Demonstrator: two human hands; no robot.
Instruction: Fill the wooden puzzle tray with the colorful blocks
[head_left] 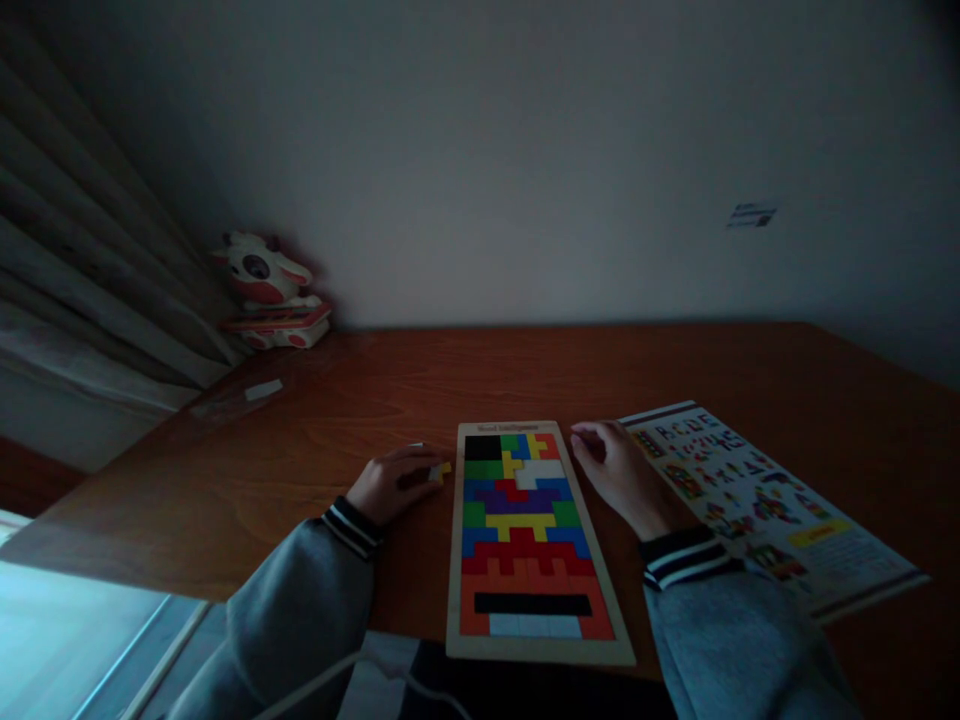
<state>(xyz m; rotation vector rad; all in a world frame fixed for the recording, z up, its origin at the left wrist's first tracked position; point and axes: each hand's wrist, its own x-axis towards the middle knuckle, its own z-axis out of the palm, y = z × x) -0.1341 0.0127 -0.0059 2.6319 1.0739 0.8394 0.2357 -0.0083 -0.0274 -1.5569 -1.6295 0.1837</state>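
Note:
A wooden puzzle board point(455, 600) lies lengthwise before me, its frame filled with coloured block pieces. At its upper left corner is a black area point(482, 448); I cannot tell whether that is bare base or a piece. Left of the frame, my left hand point(394, 482) pinches a small yellow puzzle piece point(445, 469) between thumb and fingers. My right hand point(611, 465) rests by the board's upper right edge, its fingers curled together. Whatever may be between those fingertips is too dark to make out.
A printed pattern sheet point(780, 510) lies to the right, partly under my right forearm. At the back left stands a cow figure point(270, 290) near the curtain point(90, 230). A white slip point(263, 390) lies on the wooden table point(600, 370). A pale cable point(322, 683) crosses below.

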